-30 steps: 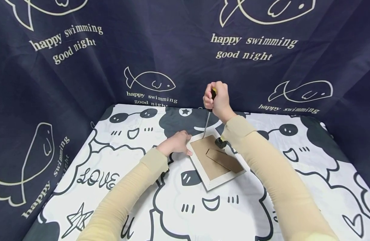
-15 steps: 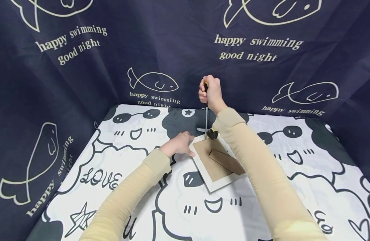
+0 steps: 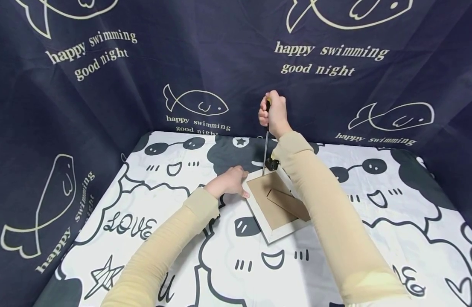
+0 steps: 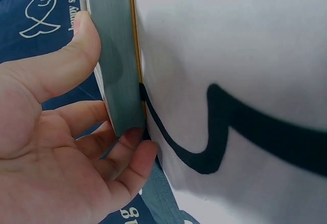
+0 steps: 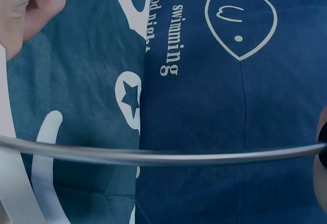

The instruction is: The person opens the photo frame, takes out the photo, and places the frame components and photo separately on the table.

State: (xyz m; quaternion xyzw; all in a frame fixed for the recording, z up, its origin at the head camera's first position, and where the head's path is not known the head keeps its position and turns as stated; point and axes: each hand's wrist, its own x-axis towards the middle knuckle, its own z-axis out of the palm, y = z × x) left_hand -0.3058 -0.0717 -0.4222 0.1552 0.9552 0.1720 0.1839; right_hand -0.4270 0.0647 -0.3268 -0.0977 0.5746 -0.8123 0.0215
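1. Navy curtain (image 3: pixel 236 51) printed with fish and "happy swimming good night" stands behind a cartoon-sheep cloth (image 3: pixel 297 277).
2. On the cloth lies a white-bordered picture frame (image 3: pixel 260 194), back up and set at an angle, its brown easel leg (image 3: pixel 287 204) showing.
3. Thumb and fingers of the left hand (image 3: pixel 229 181) curl loosely about its upper-left corner, holding it.
4. Closed around a screwdriver (image 3: pixel 266 147) handle, the right hand (image 3: pixel 276 114) points the near-vertical shaft down, tip at the inner edge of the top border.

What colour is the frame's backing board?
The backing board is light brown, clearest in the head view.
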